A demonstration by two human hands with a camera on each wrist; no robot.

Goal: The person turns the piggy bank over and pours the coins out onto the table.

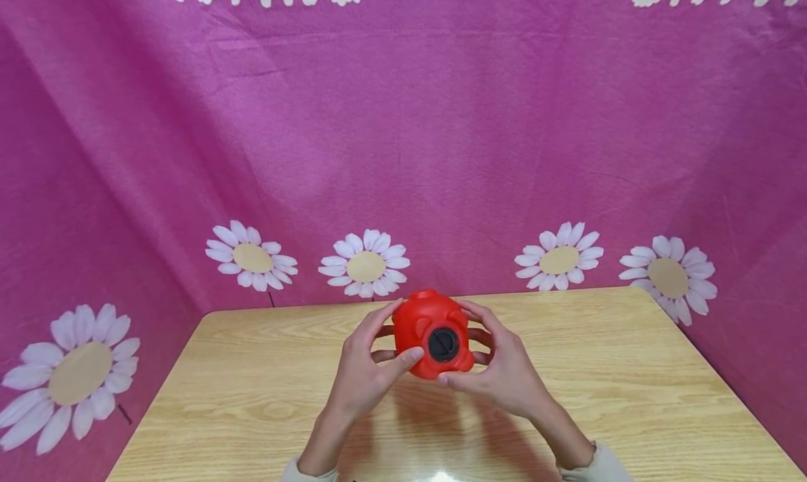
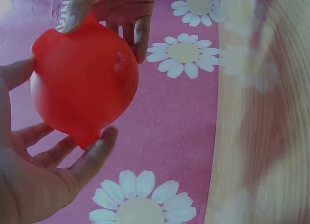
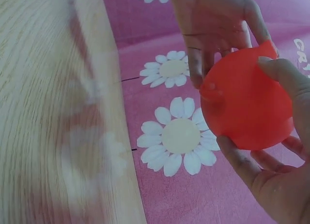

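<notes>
A round red piggy bank point(image 1: 412, 331) is held up over the table between both hands, its underside with stubby feet turned toward the head camera. A black round plug point(image 1: 443, 345) with a bar across it sits in that underside. My left hand point(image 1: 366, 373) grips the left side, thumb on the near face and fingers behind. On the opposite side my right hand point(image 1: 511, 373) holds it the same way, thumb at the lower edge. Both wrist views show the smooth red body point(image 2: 80, 83) with a small raised curl; the plug is hidden there.
Below the hands lies a light wood-grain table point(image 1: 252, 377), with their shadows and a bright reflection near its front. A purple cloth point(image 1: 441, 153) printed with white daisies and lettering surrounds the table at the back and both sides.
</notes>
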